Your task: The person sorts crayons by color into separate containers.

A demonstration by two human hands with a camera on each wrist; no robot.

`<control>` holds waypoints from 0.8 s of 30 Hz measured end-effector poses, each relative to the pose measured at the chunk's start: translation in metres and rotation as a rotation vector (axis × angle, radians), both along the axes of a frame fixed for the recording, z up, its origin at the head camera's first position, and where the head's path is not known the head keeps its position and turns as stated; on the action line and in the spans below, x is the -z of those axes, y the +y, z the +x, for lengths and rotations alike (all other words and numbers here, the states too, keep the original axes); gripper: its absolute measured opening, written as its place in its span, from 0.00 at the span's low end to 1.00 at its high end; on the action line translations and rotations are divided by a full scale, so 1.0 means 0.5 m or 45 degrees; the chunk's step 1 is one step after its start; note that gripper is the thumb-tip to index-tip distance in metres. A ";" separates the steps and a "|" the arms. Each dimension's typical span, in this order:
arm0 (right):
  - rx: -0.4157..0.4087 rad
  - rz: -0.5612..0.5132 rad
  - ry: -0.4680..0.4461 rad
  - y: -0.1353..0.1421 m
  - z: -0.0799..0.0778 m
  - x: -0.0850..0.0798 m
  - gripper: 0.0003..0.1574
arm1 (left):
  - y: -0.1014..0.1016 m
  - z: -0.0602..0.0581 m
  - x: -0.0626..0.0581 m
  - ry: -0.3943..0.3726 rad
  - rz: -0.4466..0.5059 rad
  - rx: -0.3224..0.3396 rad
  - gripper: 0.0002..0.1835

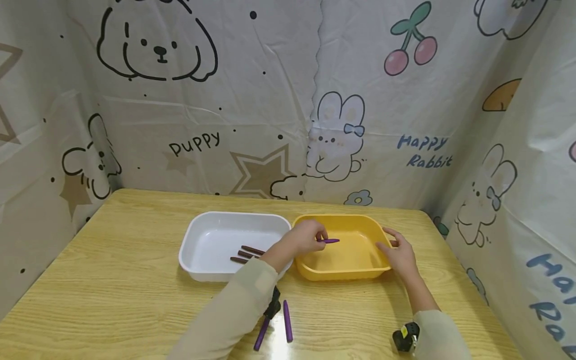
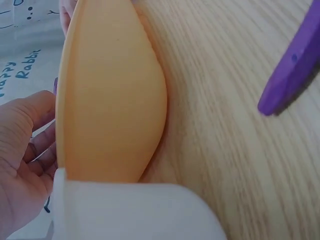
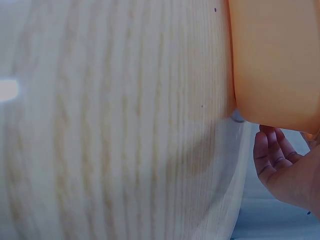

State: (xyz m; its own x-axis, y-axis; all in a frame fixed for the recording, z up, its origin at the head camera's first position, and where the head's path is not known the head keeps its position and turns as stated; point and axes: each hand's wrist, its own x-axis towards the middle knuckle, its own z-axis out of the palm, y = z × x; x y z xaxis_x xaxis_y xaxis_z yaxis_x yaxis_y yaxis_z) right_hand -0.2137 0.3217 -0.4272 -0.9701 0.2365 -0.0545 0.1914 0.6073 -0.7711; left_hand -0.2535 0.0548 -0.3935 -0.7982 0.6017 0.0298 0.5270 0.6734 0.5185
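One of the hands (image 1: 310, 236) pinches a purple stick (image 1: 331, 241).

Head view: even, moderately bright; glare on the table (image 1: 135, 310) at bottom centre; soft shadow beneath the white tray (image 1: 211, 276). Left wrist: slightly soft detail; thin shadow along the purple stick (image 2: 291, 62). Right wrist: cool cast, white glare at left edge, broad shadow, bowed wood grain (image 3: 62, 120); light apparently overhead.

A pale yellow wood-grained bench (image 1: 112, 300) carries a yellow rectangular tray (image 1: 351, 273) with rounded corners. Directly left of the yellow tray stands a white rounded rectangular tray (image 1: 207, 250); nearer the camera than the yellow tray and left of it lie two slim purple sticks (image 1: 288, 322).
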 end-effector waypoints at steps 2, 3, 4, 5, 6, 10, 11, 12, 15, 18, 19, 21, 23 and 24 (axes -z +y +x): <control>0.004 -0.001 0.000 -0.001 0.000 0.000 0.36 | 0.006 0.000 0.004 -0.039 -0.006 -0.038 0.07; 0.006 -0.001 0.000 -0.001 -0.001 0.000 0.36 | 0.008 0.001 0.007 -0.055 -0.016 -0.057 0.07; 0.006 0.001 0.000 -0.001 -0.001 0.000 0.36 | 0.010 0.001 0.009 -0.065 -0.027 -0.074 0.07; 0.007 0.000 0.000 -0.001 -0.001 0.001 0.36 | 0.012 0.001 0.012 -0.082 -0.035 -0.089 0.07; 0.006 0.000 -0.001 -0.001 -0.001 0.001 0.36 | 0.014 0.001 0.015 -0.105 -0.042 -0.107 0.07; 0.002 -0.002 -0.003 -0.002 -0.001 0.000 0.36 | 0.020 0.001 0.024 -0.122 -0.104 -0.154 0.06; 0.005 -0.006 -0.003 -0.002 -0.001 0.000 0.36 | 0.022 0.000 0.025 -0.110 -0.128 -0.159 0.06; 0.006 -0.006 -0.003 -0.002 -0.001 0.000 0.36 | 0.023 0.000 0.026 -0.094 -0.155 -0.161 0.06; 0.012 -0.009 -0.007 -0.002 -0.001 -0.001 0.36 | 0.028 -0.001 0.029 -0.020 -0.248 -0.156 0.04; 0.015 -0.011 -0.016 -0.001 -0.002 -0.001 0.36 | 0.032 -0.001 0.031 0.008 -0.303 -0.154 0.04; 0.016 -0.013 -0.018 -0.002 -0.002 -0.001 0.36 | 0.034 -0.001 0.032 0.013 -0.317 -0.155 0.04; 0.016 -0.014 -0.016 -0.002 -0.002 -0.001 0.36 | 0.037 -0.001 0.033 0.019 -0.334 -0.162 0.04; 0.018 -0.017 -0.015 -0.001 -0.003 0.000 0.36 | 0.039 0.000 0.033 0.023 -0.346 -0.171 0.04; 0.018 -0.018 -0.012 -0.001 -0.003 0.000 0.36 | 0.041 0.000 0.033 0.021 -0.349 -0.176 0.04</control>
State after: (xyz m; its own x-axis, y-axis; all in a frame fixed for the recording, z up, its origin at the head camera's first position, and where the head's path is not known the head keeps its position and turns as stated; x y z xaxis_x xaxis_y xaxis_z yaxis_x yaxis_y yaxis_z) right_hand -0.2150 0.3211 -0.4272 -0.9661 0.2494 -0.0673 0.2074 0.5937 -0.7775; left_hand -0.2535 0.0753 -0.4101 -0.8738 0.4749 -0.1049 0.4275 0.8528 0.2999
